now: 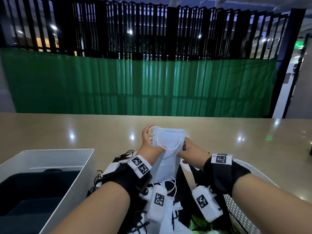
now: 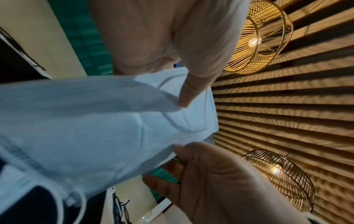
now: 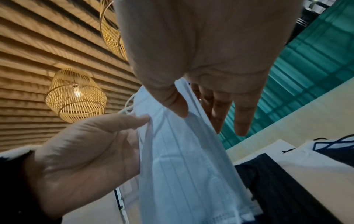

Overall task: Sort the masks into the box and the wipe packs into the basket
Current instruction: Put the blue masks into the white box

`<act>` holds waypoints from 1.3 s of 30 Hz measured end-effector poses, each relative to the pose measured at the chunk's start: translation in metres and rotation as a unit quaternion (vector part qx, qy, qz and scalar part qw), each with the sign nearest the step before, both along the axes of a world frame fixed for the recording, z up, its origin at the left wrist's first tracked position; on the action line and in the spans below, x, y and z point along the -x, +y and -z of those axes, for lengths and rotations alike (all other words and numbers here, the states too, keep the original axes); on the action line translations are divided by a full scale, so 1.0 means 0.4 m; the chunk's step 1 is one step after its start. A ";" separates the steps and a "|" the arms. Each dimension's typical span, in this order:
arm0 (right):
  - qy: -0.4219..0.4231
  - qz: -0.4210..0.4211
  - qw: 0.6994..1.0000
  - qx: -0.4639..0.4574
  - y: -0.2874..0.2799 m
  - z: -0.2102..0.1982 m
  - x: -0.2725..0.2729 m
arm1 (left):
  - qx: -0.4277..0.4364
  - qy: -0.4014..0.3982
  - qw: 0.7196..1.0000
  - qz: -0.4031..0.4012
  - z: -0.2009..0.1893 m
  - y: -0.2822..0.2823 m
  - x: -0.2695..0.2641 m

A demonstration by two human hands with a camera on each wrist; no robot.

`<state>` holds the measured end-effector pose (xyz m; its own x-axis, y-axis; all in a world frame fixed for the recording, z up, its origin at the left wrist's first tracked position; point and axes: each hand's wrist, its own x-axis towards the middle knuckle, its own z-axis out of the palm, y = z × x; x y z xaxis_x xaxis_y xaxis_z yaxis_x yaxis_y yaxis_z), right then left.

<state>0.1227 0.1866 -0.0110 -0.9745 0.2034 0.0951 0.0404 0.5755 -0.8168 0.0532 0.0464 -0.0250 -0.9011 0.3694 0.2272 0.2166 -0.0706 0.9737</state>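
Fingers (image 3: 216, 109) of the right hand (image 1: 190, 152) lie behind a light blue mask (image 1: 166, 149) while its thumb presses on the front, so the mask is pinched along its right side. The left hand (image 1: 150, 146) does the same from the other side — thumb on the front, fingers curled behind near the white ear loop (image 1: 168, 144). Held by both sides, the mask stands upright and flat above the tabletop (image 1: 67, 130), likely so it can be squared up or peeled free of the others before it goes away. It looks like more than one layer, though I cannot tell how many.

The white box (image 1: 50, 166) sits at the near left edge, open, with dark masks already inside — the natural place for this one. A white basket (image 1: 243, 208) stands at the near right edge, partly hidden by the forearm. Between them, under the wrists, lies a heap of black and pale masks (image 1: 118, 168) with tangled loops, not yet sorted.
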 end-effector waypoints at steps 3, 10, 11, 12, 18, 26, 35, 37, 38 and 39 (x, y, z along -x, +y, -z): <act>-0.007 0.003 1.000 -0.022 0.012 0.020 0.000 | 0.061 -0.007 0.998 0.028 0.022 -0.007 0.002; 0.078 0.036 0.996 -0.038 0.019 -0.034 0.009 | 0.208 0.023 0.976 0.064 -0.009 -0.023 -0.010; 0.081 0.044 0.994 -0.061 0.019 -0.043 0.007 | 0.234 0.040 0.970 0.059 -0.018 -0.026 -0.017; 0.090 0.052 0.991 -0.082 0.020 -0.050 0.006 | 0.250 0.059 0.965 0.048 -0.029 -0.029 -0.023; 0.132 0.114 0.975 0.134 -0.004 -0.155 -0.024 | 0.189 0.166 0.966 -0.057 -0.157 -0.070 -0.057; 0.029 -0.085 0.946 0.311 -0.114 -0.261 -0.025 | 0.401 0.431 0.806 -0.064 -0.300 -0.167 -0.090; 0.165 -0.012 0.980 0.112 -0.205 -0.198 0.013 | 0.580 0.219 0.784 -0.016 -0.330 -0.426 -0.094; 0.163 -0.020 0.981 0.099 -0.212 -0.182 0.014 | 0.645 0.152 0.746 -0.068 -0.326 -0.521 -0.059; 0.161 -0.017 0.982 0.095 -0.213 -0.175 0.017 | 0.668 0.115 0.730 -0.095 -0.319 -0.577 -0.035; 0.157 -0.015 0.983 0.091 -0.217 -0.172 0.018 | 0.680 0.078 0.719 -0.124 -0.310 -0.633 -0.017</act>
